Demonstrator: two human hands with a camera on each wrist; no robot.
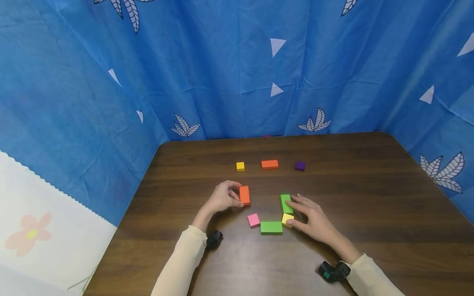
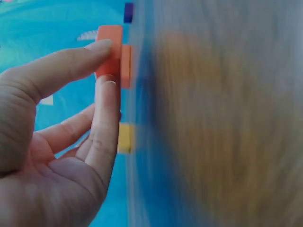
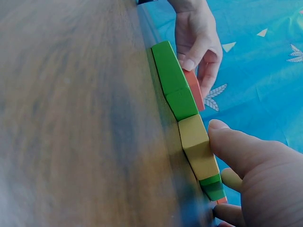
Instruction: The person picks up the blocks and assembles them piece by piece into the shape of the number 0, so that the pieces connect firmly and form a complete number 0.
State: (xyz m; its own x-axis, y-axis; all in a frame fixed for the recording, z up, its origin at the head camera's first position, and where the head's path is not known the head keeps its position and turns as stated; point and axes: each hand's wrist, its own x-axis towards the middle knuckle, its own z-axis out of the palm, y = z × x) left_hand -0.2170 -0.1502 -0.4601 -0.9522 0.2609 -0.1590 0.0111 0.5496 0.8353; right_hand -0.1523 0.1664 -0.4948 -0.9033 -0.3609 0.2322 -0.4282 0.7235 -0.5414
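Observation:
Between its thumb and fingers my left hand (image 1: 223, 197) pinches an orange rectangular block (image 1: 245, 195), also seen in the left wrist view as an orange block (image 2: 110, 35). A pink block (image 1: 253, 220) lies just nearer than it. My right hand (image 1: 312, 218) has its thumb at a yellow block (image 1: 287, 219) and its index fingertip on a green block (image 1: 285, 201); the fingers are fairly straight. A second green block (image 1: 271, 227) lies left of the yellow one. In the right wrist view, the yellow block (image 3: 195, 137) sits between the two green ones.
Farther back on the dark wooden table (image 1: 352, 176) stand a small yellow block (image 1: 240, 166), an orange block (image 1: 270, 164) and a purple block (image 1: 300, 166). A blue patterned curtain (image 1: 237, 70) hangs behind the table's far edge.

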